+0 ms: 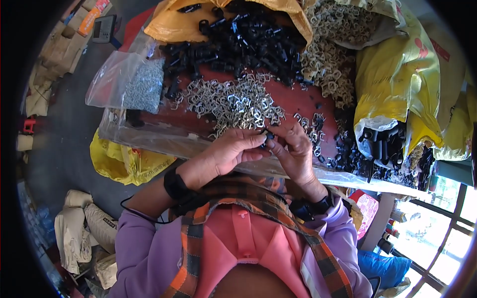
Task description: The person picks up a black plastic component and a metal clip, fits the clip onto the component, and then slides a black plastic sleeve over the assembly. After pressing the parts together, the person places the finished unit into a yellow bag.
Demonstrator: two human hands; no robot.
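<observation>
My left hand (231,150) and my right hand (297,156) meet above the near edge of the table. Between the fingertips of both is a small black plastic part (268,137), partly covered by the thumbs. Just beyond my hands a pile of small silvery metal clips (238,102) lies on the red tabletop (196,120). Farther back, black plastic parts (248,37) spill from an orange sack (171,22). A few more clips mixed with black bits (312,128) lie right of my right hand.
Beige clip-shaped pieces (328,64) heap up at the back right. A yellow sack (397,74) with black parts at its mouth stands on the right. At left sits a clear bag of tiny metal pieces (144,85); a yellow bag (117,161) hangs below the table edge.
</observation>
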